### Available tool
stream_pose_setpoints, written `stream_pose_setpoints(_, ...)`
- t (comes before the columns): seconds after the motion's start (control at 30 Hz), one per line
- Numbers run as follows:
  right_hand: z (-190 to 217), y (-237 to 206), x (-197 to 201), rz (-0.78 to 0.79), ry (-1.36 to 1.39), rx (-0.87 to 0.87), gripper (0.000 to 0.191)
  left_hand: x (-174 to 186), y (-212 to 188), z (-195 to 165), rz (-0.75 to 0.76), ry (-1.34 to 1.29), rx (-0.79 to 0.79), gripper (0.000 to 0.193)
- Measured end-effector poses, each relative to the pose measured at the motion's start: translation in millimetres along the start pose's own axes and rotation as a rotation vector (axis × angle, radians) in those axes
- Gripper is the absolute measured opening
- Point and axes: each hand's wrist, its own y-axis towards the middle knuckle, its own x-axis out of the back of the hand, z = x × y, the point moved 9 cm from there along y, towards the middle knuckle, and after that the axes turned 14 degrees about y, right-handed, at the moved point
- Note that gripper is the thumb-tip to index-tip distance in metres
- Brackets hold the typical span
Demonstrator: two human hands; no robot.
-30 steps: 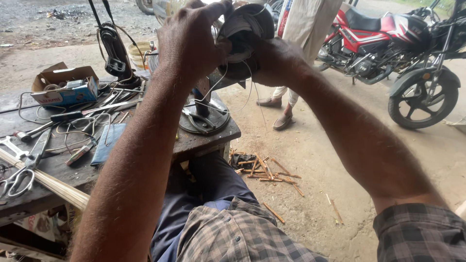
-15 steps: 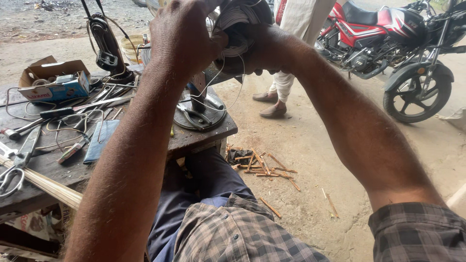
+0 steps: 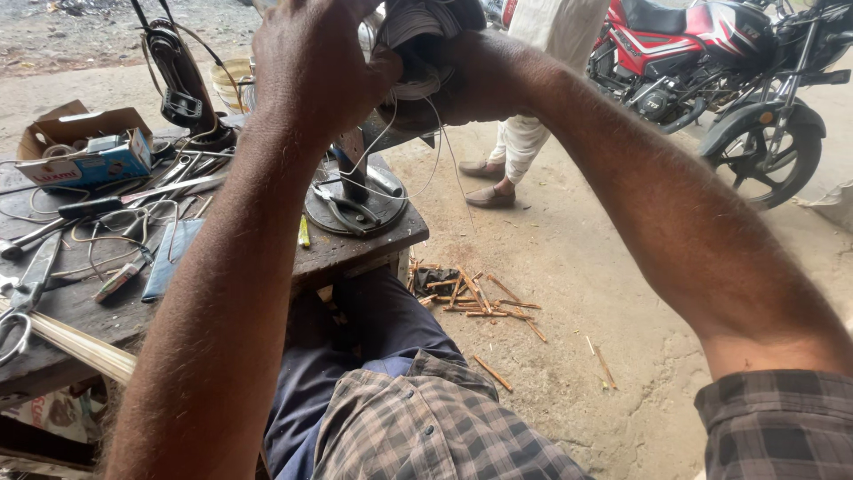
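Both my hands are raised at the top of the view around a dark round motor part wound with pale wire. My left hand grips its left side, fingers curled over it. My right hand clasps it from the right and below. Thin wire strands hang down from the part toward a round dark metal base standing on the worn wooden workbench.
The bench holds an open cardboard box, scissors, a blue flat piece, loose tools and wires, and a black stand. A person's legs stand beyond. A red motorcycle is parked at right. Wood splinters litter the ground.
My hands have lifted the motor part slightly higher and closer to the camera; the view has tilted down a little. The standing person has stepped slightly.
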Motion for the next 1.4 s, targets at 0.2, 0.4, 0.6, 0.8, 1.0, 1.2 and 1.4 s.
stream_pose_setpoints(0.2,32,4,6,0.039,-0.072,0.028,0.054,-10,11,-1,0.19,-0.066,0.086,0.048)
stream_pose_setpoints(0.4,1,-4,12,-0.119,0.121,-0.109,0.029,12,12,-10,-0.006,-0.039,-0.033,0.066)
stream_pose_setpoints(0.6,2,-32,1,-0.492,0.028,0.123,0.036,4,13,-6,0.062,-0.035,-0.002,0.071)
stream_pose_setpoints(0.8,31,-48,6,-0.572,-0.135,0.157,0.049,8,16,-7,0.081,-0.026,0.019,0.069)
stream_pose_setpoints(1.0,16,-21,1,-0.319,-0.123,-0.198,0.037,9,16,-6,0.104,-0.001,0.067,0.067)
stream_pose_setpoints(1.2,17,-2,0,-0.232,-0.086,-0.319,0.052,7,18,-3,0.123,-0.019,0.106,0.07)
stream_pose_setpoints(1.4,12,5,-1,-0.252,0.265,-0.297,0.042,7,18,-1,0.09,-0.068,0.097,0.072)
